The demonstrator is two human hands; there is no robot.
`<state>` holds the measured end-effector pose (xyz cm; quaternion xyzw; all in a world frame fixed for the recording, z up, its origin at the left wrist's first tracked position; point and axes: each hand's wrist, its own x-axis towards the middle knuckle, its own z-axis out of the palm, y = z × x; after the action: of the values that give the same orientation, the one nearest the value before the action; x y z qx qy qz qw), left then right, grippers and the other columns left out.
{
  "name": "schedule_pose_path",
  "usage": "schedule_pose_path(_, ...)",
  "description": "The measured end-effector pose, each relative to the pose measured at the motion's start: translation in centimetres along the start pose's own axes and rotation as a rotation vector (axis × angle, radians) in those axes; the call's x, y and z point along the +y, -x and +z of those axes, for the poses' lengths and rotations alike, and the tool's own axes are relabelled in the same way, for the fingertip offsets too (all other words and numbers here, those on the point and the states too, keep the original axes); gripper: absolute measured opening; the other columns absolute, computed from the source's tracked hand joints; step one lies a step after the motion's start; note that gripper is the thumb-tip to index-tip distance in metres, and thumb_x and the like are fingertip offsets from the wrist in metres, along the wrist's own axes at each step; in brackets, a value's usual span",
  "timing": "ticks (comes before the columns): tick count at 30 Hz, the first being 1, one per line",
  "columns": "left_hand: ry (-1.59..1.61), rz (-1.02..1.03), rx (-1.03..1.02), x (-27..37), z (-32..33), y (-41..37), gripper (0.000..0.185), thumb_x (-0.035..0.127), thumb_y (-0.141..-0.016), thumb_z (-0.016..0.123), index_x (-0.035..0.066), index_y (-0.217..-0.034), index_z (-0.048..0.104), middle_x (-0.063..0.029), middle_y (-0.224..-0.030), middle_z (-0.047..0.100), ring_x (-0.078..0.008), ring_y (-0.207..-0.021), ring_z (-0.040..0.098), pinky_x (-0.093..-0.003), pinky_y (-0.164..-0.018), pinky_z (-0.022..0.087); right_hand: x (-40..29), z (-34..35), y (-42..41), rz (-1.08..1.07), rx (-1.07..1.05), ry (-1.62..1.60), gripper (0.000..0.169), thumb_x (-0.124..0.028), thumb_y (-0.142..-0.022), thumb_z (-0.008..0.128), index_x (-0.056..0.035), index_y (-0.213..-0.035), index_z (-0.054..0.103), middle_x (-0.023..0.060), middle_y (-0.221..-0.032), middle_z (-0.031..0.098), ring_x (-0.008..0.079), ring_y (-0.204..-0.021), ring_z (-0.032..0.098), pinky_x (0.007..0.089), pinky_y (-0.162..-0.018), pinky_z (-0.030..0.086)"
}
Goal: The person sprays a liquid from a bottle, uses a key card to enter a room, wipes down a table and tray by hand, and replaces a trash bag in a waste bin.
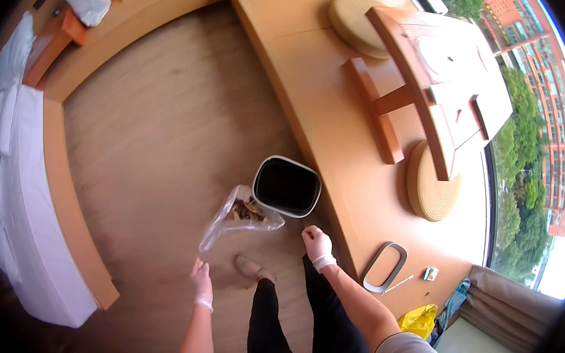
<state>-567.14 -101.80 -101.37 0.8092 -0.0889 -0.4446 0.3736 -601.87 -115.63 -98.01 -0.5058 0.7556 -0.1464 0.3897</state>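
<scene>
A clear plastic bag (218, 231) with brown scraps (247, 210) inside lies on the floor against a dark bin with a pale rim (285, 213). One corner of the bag stretches out to the pinched fingertips of my left hand (201, 282), which wears a thin translucent glove. My right hand (318, 246), gloved the same way, is curled closed just below the bin's near right corner. Nothing shows in it, and its palm is hidden. The bin's inside looks black, so its contents cannot be made out.
A raised wooden platform (314, 89) borders the floor on the right, bearing a low wooden table (409, 82), round cushions (433, 188), an oblong grey ring (369, 278) and a yellow bag (418, 320). White bedding (23, 181) lies along the left. My shoe (248, 267) is near the plastic bag.
</scene>
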Motion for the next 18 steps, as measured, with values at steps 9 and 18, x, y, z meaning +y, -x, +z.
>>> schedule_pose_path(9, -0.549, -0.023, -0.001, 4.7, -4.9, 7.7, 0.013, 0.004, -0.076, 0.071, 0.001, -0.089, 0.071, -0.0065, -0.090, 0.068, -0.0158, -0.083, 0.064, -0.0309, -0.079, 0.052, -13.8, -35.8, -15.9, -0.392, 0.523, -0.478, 0.006, -0.001, -0.085, 0.066, -0.0015, -0.091, 0.068, 0.0025, -0.080, 0.058, 0.0087, -0.070, 0.051, 0.0211, -0.065, 0.042)
schedule_pose_path(18, -0.619, -0.055, -0.300, 14.5, 13.5, 16.4, 0.017, 0.007, -0.081, 0.069, 0.000, -0.097, 0.070, -0.0085, -0.099, 0.067, -0.0170, -0.093, 0.065, -0.0290, -0.084, 0.052, -6.7, -55.7, -42.8, -0.451, 0.564, 0.180, 0.017, -0.010, -0.073, 0.071, -0.0082, -0.090, 0.072, 0.0098, -0.089, 0.065, 0.0274, -0.092, 0.058, 0.0355, -0.080, 0.048)
